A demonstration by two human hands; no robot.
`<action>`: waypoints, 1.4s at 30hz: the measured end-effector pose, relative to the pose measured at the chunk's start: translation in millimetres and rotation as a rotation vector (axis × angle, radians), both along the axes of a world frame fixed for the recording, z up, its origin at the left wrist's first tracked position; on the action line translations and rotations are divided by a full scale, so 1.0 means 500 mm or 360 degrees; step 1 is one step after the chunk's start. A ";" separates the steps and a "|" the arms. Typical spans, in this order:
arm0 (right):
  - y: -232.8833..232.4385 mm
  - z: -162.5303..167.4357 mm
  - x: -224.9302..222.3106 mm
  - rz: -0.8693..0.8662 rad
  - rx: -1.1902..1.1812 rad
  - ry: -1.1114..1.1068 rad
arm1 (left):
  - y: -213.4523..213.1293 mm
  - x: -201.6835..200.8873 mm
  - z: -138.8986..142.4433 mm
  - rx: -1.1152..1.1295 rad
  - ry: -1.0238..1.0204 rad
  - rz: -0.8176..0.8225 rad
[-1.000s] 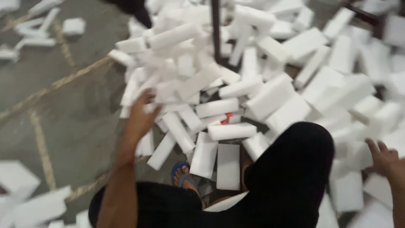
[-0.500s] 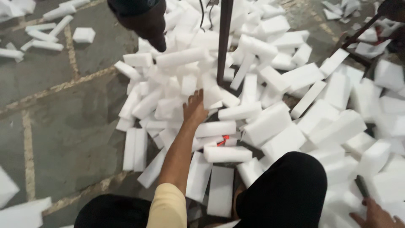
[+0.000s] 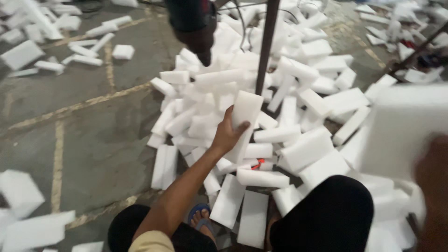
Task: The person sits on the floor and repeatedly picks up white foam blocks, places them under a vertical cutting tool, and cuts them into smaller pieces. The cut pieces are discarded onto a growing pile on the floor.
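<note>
While the left hand [image 3: 227,135] sits at frame centre, its fingers curl around a white foam block [image 3: 243,119], thumb on the near face, lifting it upright above the foam pile [image 3: 289,107]. Right hand [image 3: 431,186] is at the right edge, blurred; it holds a big white foam slab [image 3: 403,128], finger state cannot be told. Dark metal pole [image 3: 266,46] stands just behind the block. Blue sandal [image 3: 199,215] shows at lower centre, knee [image 3: 326,212] lower right. Grey concrete floor [image 3: 84,126] fills the left, with loose foam pieces [image 3: 70,58] in the upper left.
</note>
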State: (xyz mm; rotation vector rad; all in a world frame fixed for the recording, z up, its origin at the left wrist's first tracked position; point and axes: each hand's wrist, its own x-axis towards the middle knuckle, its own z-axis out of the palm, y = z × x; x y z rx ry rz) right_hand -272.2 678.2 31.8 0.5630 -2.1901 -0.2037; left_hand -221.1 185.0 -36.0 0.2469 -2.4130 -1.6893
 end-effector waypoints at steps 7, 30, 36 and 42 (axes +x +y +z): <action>-0.570 0.007 -0.064 0.0850 -0.1528 -0.1944 | -0.021 0.134 0.074 0.0735 0.0338 0.0242; -0.680 -0.030 0.098 0.1130 -0.2154 -0.2556 | -0.012 0.193 0.134 0.0351 0.0516 0.0170; -0.678 -0.065 0.087 0.1392 -0.2064 -0.2265 | -0.014 0.194 0.134 0.0406 0.0526 0.0186; -0.664 -0.091 0.093 0.1703 -0.1879 -0.1987 | -0.020 0.212 0.084 0.0054 0.0808 0.0146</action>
